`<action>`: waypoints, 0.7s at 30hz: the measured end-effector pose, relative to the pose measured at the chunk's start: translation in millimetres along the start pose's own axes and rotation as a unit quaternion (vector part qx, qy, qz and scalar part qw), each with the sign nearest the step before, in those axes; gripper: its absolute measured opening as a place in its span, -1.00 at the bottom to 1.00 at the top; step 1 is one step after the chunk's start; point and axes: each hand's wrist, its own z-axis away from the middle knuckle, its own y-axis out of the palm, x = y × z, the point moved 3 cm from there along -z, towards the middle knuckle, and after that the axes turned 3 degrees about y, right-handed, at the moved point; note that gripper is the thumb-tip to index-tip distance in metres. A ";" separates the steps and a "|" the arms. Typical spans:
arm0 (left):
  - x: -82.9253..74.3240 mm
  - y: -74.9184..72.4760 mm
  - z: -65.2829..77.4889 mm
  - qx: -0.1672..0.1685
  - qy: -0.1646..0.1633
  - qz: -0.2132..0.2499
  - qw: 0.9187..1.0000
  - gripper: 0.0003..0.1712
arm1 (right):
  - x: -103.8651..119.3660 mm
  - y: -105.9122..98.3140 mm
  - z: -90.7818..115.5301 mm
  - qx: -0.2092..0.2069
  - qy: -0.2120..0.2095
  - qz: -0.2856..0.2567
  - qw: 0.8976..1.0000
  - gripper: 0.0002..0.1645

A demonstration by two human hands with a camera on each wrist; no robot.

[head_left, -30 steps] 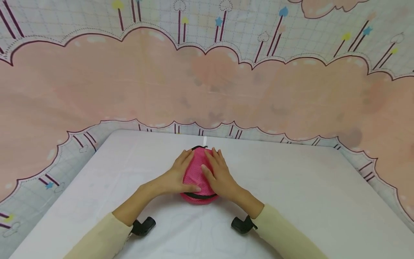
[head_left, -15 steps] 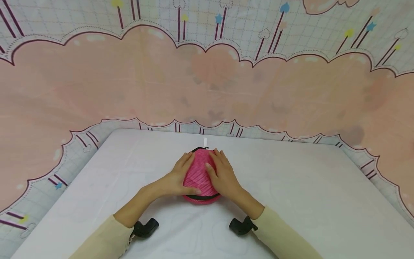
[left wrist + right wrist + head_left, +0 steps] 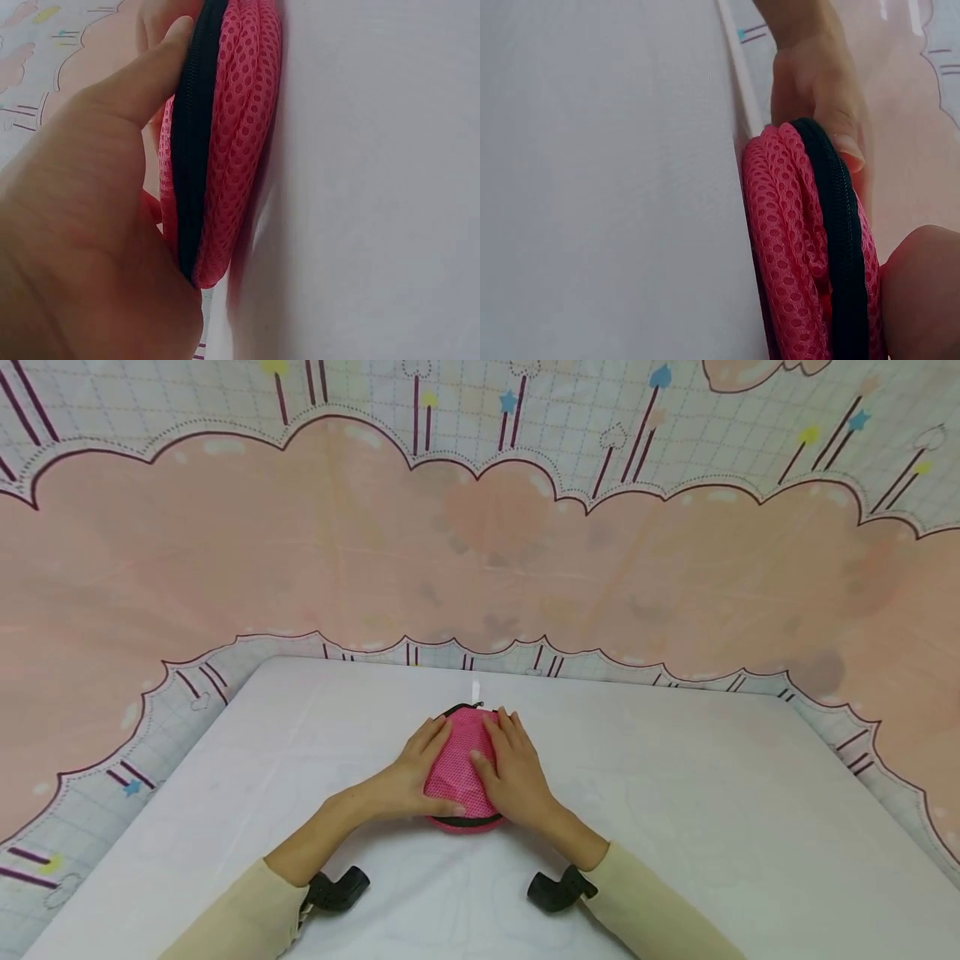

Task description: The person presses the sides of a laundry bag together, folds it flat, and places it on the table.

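A round, pink mesh pouch (image 3: 461, 768) with a black zipper (image 3: 196, 142) along its edge lies on the white table. My left hand (image 3: 408, 777) holds its left side, thumb across the front and fingers over the far left. From the right, my right hand (image 3: 517, 772) holds it, thumb on the top and fingers along the far right side. In the left wrist view, the left thumb (image 3: 139, 86) reaches the zipper band. Part of the right hand (image 3: 922, 292) shows in the right wrist view. Some fingertips are hidden by the pouch.
The white table (image 3: 675, 793) extends around the pouch. A small white strip (image 3: 476, 691) sticks out behind it. Black wrist devices (image 3: 339, 889) hang below both sleeves (image 3: 232, 910). A patterned pink and white cloth (image 3: 375, 552) rises behind the table.
The head view has shifted slightly. Both hands stay on the pouch with only small shifts; the right thumb moves slightly over its top. The pouch stays about where it was.
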 end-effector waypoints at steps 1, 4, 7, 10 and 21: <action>0.8 0.5 0.0 -0.002 0.002 -0.005 1.000 0.31 | -0.3 0.5 0.5 0.001 0.001 0.003 1.000 -0.34; 3.1 2.1 -0.3 -0.012 0.006 -0.016 1.000 0.31 | -1.0 2.2 1.7 0.007 0.007 0.010 1.000 -0.33; 4.5 3.7 -1.0 -0.019 0.005 -0.020 1.000 0.32 | -1.6 3.7 2.5 0.015 0.013 0.016 1.000 -0.32; 4.5 5.2 -1.9 -0.023 0.001 -0.021 1.000 0.31 | -2.6 4.1 2.7 0.022 0.019 0.016 0.999 -0.30; 0.2 7.2 -3.3 -0.047 0.018 -0.053 0.997 0.27 | -8.3 8.6 0.9 0.041 0.027 0.003 0.999 -0.26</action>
